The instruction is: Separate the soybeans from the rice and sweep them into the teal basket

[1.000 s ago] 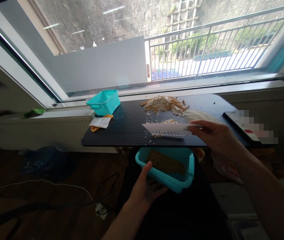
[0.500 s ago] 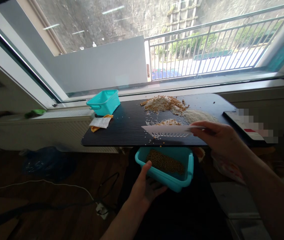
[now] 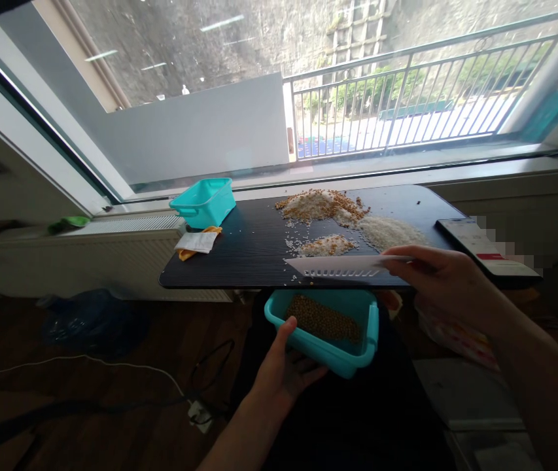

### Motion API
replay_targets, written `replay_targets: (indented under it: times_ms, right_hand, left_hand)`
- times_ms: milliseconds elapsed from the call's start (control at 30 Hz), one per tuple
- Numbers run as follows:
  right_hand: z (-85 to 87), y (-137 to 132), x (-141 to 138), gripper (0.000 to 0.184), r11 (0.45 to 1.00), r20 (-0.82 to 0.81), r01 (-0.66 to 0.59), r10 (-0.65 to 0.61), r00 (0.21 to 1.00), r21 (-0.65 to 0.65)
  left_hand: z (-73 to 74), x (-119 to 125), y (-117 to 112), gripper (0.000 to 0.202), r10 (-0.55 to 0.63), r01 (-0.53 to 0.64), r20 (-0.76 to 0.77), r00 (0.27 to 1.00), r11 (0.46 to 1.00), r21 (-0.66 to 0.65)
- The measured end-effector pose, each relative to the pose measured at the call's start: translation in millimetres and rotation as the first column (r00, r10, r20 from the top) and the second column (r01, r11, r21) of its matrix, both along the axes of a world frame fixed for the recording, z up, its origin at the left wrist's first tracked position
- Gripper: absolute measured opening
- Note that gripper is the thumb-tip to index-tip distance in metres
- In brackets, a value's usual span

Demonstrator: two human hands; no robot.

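Note:
My left hand [image 3: 286, 369] grips the near side of a turquoise plastic basket [image 3: 330, 356], thumb over its rim, below the table's front edge. Brown beans or similar round grains [image 3: 325, 319] lie inside it. A thin white slotted scraper-like piece [image 3: 342, 263] is pinched at its right end by my right hand [image 3: 430, 271], over the table's front edge. Just behind it lies a small pile of white grains mixed with brown ones [image 3: 328, 246]. Further back are a larger mixed pile [image 3: 313, 204] and, to its right, a pile of white grains like rice [image 3: 391, 232].
A second turquoise basket [image 3: 207, 209] stands at the left of the dark table [image 3: 249, 261], near a folded white and yellow cloth or packet [image 3: 197, 241]. A phone or tablet [image 3: 489, 248] lies at the right. Behind is a window; a cable [image 3: 112, 360] runs over the floor.
My right hand has brought the white slotted piece slightly down and to the right, so more of the small mixed pile shows. My left hand and the basket are nearly unmoved.

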State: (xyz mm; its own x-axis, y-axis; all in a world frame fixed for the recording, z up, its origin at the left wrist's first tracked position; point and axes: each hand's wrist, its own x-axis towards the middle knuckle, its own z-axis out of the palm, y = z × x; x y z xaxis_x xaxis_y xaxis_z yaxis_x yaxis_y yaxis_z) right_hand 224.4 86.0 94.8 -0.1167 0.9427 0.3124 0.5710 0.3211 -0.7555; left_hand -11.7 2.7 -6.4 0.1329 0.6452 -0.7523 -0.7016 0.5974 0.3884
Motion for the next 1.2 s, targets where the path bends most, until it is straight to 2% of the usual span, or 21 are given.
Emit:
replay_targets:
  times_ms: [167,267,333,400,567,867,1200]
  right_hand:
    - [1.3,-12,8,0.046,0.995,-0.073,-0.034,0.027,0.997,-0.094]
    - [6.0,-12,15,0.051,0.993,-0.067,0.119,-0.119,0.991,-0.005]
    - [7.7,-5,18,0.05,0.965,-0.044,0.247,-0.244,0.969,0.088]
    - [7.5,5,20,0.045,0.948,-0.009,0.292,-0.293,0.956,0.126]
    - [2.9,22,20,0.038,0.965,0.008,0.232,-0.235,0.972,0.126]
    - [3.0,23,24,0.041,0.974,0.052,0.191,-0.198,0.979,0.12]
    - [14.5,6,25,0.061,0.973,0.079,0.202,-0.211,0.974,0.109]
  left_hand:
    - [-1.5,-1,0,0.063,0.002,-0.002,0.0,1.0,1.0,0.009]
    - [-1.6,0,0,0.063,0.002,-0.002,0.008,1.0,1.0,0.021]
    - [-1.4,1,0,0.064,0.0,0.0,0.008,1.0,1.0,0.014]
    - [-1.4,1,0,0.065,-0.002,0.001,0.011,1.0,1.0,0.01]
    - [-1.7,4,-2,0.064,-0.019,0.019,0.03,0.999,1.0,0.021]
    - [0.9,11,-1,0.063,-0.038,0.037,0.032,0.999,0.999,0.024]
    - [-0.8,11,0,0.064,-0.044,0.044,0.019,0.999,0.999,0.023]
